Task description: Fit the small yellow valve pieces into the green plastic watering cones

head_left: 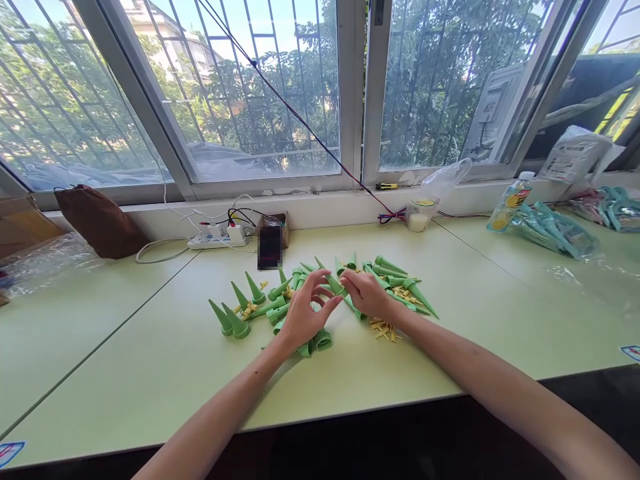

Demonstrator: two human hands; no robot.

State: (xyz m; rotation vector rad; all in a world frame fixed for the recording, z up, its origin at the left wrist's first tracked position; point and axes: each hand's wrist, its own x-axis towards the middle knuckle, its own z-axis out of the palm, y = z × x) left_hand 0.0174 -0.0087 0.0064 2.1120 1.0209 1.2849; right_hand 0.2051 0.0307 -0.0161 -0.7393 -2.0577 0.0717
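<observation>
Handling notes: green spike between two hands

Green spike (332, 283) sits above the middle of the counter (170, 380), between left hand (306, 312) and right hand (367, 293). Left hand: curved, thumb and forefinger narrowed near the spike's lower end. Right hand: tightly curled, fingertips close to the same end. Exact contact is hidden; cannot tell which hand bears the spike.

Handling (judged): moulded plastic, probably hollow, hence light and stiff; smooth taper likely slides under a pinch; thin tip the weakest part. Best hold: the broad end, where the girth is greatest.

Orientation: long axis oblique; narrow tip points away and to the left, broad end toward the person and right. For comparison, standing spikes (219, 317) at left rest on their broad bases, tips up.
</observation>
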